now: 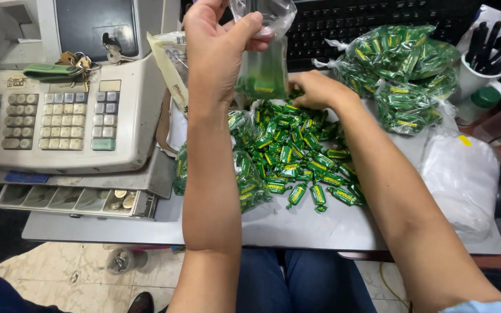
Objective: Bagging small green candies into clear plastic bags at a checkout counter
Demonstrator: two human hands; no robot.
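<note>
Overhead, left hand holds candy-filled clear bag.

Cash register: beige, keypad facing up, far left.
Keys: bunch lying on the register.
Coin drawer: open, coins inside.
Keyboard: black, at the back.
Pen cup: white, holding dark pens, right.
Surface: grey.

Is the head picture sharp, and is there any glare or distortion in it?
Head view: mostly sharp, with even, bright light; glare spots on the clear bag in the left hand and on the filled candy bags; the right hand at the loose candy pile is slightly soft; the wide lens bends the cash register edges.
</note>
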